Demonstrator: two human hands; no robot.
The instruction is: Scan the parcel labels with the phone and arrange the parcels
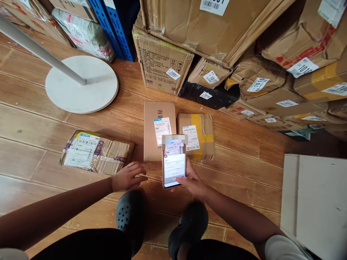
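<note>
My right hand point(191, 180) is wrapped round a smartphone point(175, 169), its thumb on the lower part of the lit screen. The phone's screen shows a label image above a white panel. Behind it lies a flat brown cardboard box point(151, 133) with a shipping label, partly covered by the phone. A second box point(207, 141) with yellow tape and a label sits to its right. My left hand point(129, 177) hovers with nothing in it, fingers apart and slightly bent. Left of that hand rests a taped parcel point(108, 155) with a large white label.
Numbered cardboard boxes point(162, 65) are stacked along the far side, with a black-wrapped parcel point(222, 95) low among them. A white round stand base point(81, 94) is at upper left, near a blue perforated rack point(116, 29). A white panel point(317, 202) stands at right.
</note>
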